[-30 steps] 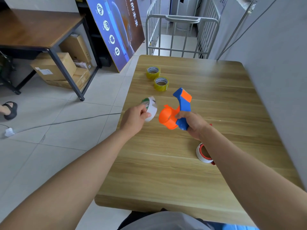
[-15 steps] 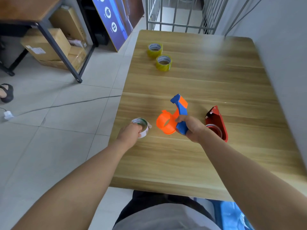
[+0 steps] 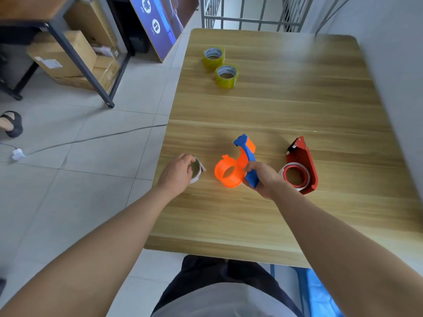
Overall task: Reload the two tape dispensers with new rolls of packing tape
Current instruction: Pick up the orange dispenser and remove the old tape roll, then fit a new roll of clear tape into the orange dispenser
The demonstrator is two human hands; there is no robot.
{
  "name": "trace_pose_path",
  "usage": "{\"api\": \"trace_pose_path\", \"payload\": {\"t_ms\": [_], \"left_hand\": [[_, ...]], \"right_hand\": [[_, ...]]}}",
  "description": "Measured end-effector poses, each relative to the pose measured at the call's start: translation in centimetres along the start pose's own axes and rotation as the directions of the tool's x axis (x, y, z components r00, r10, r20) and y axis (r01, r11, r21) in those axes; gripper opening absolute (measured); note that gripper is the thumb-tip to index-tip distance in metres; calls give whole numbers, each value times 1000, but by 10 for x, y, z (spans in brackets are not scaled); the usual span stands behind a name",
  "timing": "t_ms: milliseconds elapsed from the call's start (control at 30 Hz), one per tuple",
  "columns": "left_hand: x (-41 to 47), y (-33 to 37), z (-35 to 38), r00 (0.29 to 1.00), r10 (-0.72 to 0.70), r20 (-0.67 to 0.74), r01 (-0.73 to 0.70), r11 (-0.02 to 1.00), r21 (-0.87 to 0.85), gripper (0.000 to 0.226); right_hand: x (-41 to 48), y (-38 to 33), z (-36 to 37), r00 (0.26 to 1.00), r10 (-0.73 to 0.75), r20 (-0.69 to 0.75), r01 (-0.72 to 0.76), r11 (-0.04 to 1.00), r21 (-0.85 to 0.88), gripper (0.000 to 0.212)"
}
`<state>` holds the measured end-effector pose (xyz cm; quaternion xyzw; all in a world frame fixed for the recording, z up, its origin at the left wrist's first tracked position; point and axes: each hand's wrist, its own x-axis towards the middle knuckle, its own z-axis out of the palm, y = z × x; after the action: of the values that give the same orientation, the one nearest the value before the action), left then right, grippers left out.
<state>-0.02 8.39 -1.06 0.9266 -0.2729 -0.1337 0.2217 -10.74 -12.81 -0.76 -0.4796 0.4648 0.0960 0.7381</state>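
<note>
Orange-and-blue plastic tape dispenser (image 3: 238, 167) sits clamped in the right hand (image 3: 263, 179). Left hand (image 3: 177, 175) fingers curl around the spent white roll (image 3: 196, 171), seemingly resting on the wooden table (image 3: 286, 106). Release it gently, clear of the edge.

Both bare forearms reach forward from the lower corners of the view and converge toward the middle.

The left hand (image 3: 176, 173) is palm down, wrist straight, its fingers (image 3: 188, 159) curled over the top and near side of a nearly spent white tape roll (image 3: 197, 170), with the roll showing just past the fingertips on the thumb side.

The right hand (image 3: 263, 177) is closed in a fist around the blue handle of the orange and blue tape dispenser (image 3: 238, 167). The orange hub sticks out to the left of the knuckles, the handle's head rises beyond the fingers, and the wrist is bent slightly inward.
</note>
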Motion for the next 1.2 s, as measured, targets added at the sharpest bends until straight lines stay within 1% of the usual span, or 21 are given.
{"api": "trace_pose_path", "payload": {"t_ms": [133, 233, 400, 467, 567, 633, 800, 833, 1000, 1200], "left_hand": [[7, 16, -4, 998, 51, -34, -52, 998, -37, 26], [13, 26, -1, 996, 91, -19, -92, 994, -62, 25], [22, 39, 6, 989, 147, -21, -148, 988, -50, 23], [26, 44, 8, 987, 163, -19, -163, 985, -59, 23], [31, 50, 10, 983, 183, -24, -184, 981, -52, 23], [32, 52, 11, 981, 193, -33, -194, 979, -54, 22], [41, 64, 9, 975, 213, -56, -216, 974, -70, 23], [44, 67, 7, 974, 216, -68, -220, 973, -72, 23], [70, 85, -11, 964, 238, -119, -249, 965, -82, 23], [134, 98, -45, 964, 229, -134, -238, 970, -54, 23]], "right_hand": [[0, 3, -1, 997, 18, -73, -21, 999, -40, 4], [3, 5, -2, 992, -4, -123, -7, 996, -87, 10], [7, 3, -2, 982, -57, -179, 2, 956, -293, 18], [9, 4, -4, 981, -65, -184, -6, 932, -361, 18], [11, 8, -9, 981, -67, -184, -13, 917, -400, 10], [12, 7, -12, 979, -81, -186, -3, 912, -410, 24], [10, -17, -17, 965, -167, -204, 71, 910, -409, 46], [9, -23, -17, 959, -195, -203, 99, 909, -405, 48], [4, -59, -10, 933, -320, -166, 229, 882, -412, 41], [11, -114, 9, 891, -442, -107, 368, 839, -402, 35]]}}
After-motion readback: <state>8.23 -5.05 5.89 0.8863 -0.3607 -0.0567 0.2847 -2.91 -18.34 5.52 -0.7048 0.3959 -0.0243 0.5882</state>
